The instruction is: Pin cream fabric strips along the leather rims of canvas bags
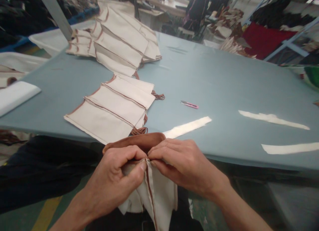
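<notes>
Close to my body, at the table's near edge, I hold a cream fabric bag (163,194) with brown piped seams and a brown strap or band (139,140) along its top. My left hand (113,177) pinches the bag's edge between thumb and forefinger. My right hand (184,163) pinches the same edge just beside it, and the fingertips of both hands almost meet at a seam. Whatever small detail lies under the fingertips is hidden. Just beyond my hands, a flat stack of cream bags (112,108) with brown trim and bunched brown cords rests on the table.
On the blue-grey table (211,78) lie pink-handled thread snips (189,105) and several cream strips (274,119). A bigger pile of cream bags (119,35) covers the far left. White tubs (52,41) stand beyond the left edge. Shelving with red cloth (266,40) is at the back right.
</notes>
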Tool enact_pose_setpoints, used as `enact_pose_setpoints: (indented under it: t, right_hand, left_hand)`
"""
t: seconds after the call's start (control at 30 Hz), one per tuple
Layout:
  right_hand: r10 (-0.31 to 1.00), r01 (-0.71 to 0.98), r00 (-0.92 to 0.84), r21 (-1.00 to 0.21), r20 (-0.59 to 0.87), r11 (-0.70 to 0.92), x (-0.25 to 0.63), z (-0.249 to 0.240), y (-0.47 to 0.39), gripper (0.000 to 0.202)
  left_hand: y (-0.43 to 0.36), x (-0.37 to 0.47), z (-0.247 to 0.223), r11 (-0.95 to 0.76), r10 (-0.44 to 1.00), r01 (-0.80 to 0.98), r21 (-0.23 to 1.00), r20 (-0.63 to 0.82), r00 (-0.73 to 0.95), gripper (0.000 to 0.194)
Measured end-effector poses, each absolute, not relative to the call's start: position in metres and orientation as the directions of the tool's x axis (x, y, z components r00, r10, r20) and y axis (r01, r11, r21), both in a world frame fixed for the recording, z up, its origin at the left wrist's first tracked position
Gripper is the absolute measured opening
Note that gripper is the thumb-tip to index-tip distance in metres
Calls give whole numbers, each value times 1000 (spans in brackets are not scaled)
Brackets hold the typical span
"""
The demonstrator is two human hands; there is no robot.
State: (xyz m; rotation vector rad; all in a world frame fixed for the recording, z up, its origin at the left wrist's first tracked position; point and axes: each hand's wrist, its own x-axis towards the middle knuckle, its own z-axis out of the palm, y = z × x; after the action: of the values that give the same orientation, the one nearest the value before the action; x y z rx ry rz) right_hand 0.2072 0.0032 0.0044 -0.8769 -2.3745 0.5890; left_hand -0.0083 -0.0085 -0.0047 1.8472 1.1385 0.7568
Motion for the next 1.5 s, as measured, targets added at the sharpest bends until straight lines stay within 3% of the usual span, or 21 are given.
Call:
enact_pose_setpoints:
  t: [0.43, 0.67, 0.83, 0.97, 1.03, 1.13, 1.27, 1.5]
  right_hand:
    - [712, 540, -663, -512, 230, 668, 208, 16, 5, 21]
    - [754, 466, -643, -713, 134, 523, 206, 12, 15, 13]
    - [739, 545, -669, -624, 78, 560, 199, 14, 16, 13]
    - [740, 585, -668, -559, 79, 588, 197, 14, 17, 16]
    - [766, 571, -639, -629, 62, 527, 197, 15, 14, 13]
    - [822, 545, -570, -739, 20, 396, 193, 15, 6, 7]
    - [860, 577, -509, -726, 38, 374, 184, 7, -2, 9]
    - [853, 496, -518, -791, 61, 358, 181, -3, -2, 8]
  left_hand:
    - [-8, -7, -4, -201, 897, 436, 877, -14, 441, 26]
    - [-6, -15, -12, -72, 866, 405, 911, -145, 479, 22]
    - [1, -19, -8, -117, 848, 480, 870, -164, 504, 21]
    - [5, -20, 0, -286, 842, 552, 783, -70, 535, 17]
    - [5, -22, 1, -347, 840, 575, 741, -26, 542, 21]
    - [2, -25, 1, -310, 838, 555, 772, -53, 542, 25]
    - [0, -26, -2, -253, 841, 513, 820, -75, 536, 25]
    - [-6, -33, -1, -259, 831, 546, 797, -104, 547, 28]
